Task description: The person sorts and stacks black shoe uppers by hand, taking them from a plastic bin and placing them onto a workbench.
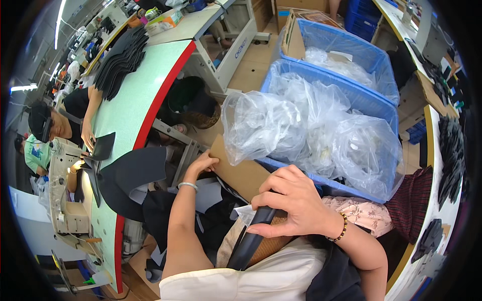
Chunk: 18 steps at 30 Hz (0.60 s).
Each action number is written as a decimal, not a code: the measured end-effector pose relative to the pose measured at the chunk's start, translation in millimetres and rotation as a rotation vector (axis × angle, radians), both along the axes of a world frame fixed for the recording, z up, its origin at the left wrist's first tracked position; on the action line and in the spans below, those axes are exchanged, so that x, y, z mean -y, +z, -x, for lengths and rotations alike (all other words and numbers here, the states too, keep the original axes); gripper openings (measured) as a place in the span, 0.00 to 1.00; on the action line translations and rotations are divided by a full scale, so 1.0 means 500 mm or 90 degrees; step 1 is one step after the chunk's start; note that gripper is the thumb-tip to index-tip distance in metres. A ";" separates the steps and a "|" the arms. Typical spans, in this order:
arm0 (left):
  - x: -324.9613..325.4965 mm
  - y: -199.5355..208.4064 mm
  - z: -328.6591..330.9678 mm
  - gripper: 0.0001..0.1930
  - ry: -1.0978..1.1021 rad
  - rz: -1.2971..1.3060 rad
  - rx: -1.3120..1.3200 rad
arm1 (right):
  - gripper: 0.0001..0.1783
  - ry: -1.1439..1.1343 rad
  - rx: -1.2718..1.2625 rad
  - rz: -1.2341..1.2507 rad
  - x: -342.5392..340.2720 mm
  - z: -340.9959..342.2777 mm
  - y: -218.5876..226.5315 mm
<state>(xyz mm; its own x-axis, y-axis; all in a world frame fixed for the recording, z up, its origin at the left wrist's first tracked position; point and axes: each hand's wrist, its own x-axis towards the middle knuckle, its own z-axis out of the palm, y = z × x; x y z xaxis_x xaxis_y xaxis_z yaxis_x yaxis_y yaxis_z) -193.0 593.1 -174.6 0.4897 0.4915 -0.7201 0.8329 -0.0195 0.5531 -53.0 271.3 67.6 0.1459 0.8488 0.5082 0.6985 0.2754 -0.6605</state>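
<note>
My right hand [296,203] is closed round the upper end of a long black strip-like piece [248,246], which slants down toward my lap. A small white paper tag [245,214] shows beside it. Farther left, the fingers of my left hand [205,163] are curled at the left edge of a brown cardboard panel [242,174]. The panel leans against the near side of a blue plastic bin [346,185] filled with clear plastic bags [271,125]. Dark cloth [221,213] lies below the panel, between my arms.
A second blue bin [384,70] stands behind the first. On my left runs a pale green table [150,90] with a red edge, bearing stacked black pieces [120,62]. A co-worker's hand [89,139] is at a sewing machine [65,195]. Large black sheets [130,175] overhang the table.
</note>
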 end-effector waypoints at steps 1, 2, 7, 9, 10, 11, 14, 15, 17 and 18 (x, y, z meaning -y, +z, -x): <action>-0.018 -0.022 0.016 0.20 -0.009 -0.054 0.051 | 0.17 0.007 -0.001 -0.007 -0.001 0.006 0.006; -0.034 -0.040 0.045 0.20 -0.003 -0.062 0.050 | 0.17 0.031 -0.006 -0.014 -0.003 0.012 0.013; -0.088 -0.090 0.092 0.15 0.165 -0.049 0.193 | 0.19 0.033 -0.012 -0.012 0.009 0.012 0.011; -0.120 -0.109 0.110 0.15 0.234 -0.163 0.245 | 0.18 0.014 0.000 -0.040 0.006 0.021 0.005; -0.091 -0.090 0.019 0.15 0.189 -0.175 0.201 | 0.18 -0.038 0.021 -0.039 0.020 0.002 -0.013; -0.133 -0.124 0.037 0.14 0.204 -0.128 0.250 | 0.19 -0.043 0.008 -0.060 0.014 0.005 -0.016; -0.051 -0.205 -0.071 0.10 0.101 -0.151 0.186 | 0.19 0.015 -0.041 -0.112 -0.007 0.031 -0.038; 0.009 -0.212 -0.168 0.10 0.033 -0.124 0.197 | 0.17 0.026 -0.033 -0.112 -0.005 0.035 -0.036; 0.085 -0.190 -0.317 0.10 -0.093 -0.103 0.219 | 0.17 0.033 -0.034 -0.149 -0.020 0.045 -0.040; 0.112 -0.155 -0.370 0.10 -0.155 -0.102 0.227 | 0.19 0.025 -0.041 -0.183 -0.019 0.045 -0.043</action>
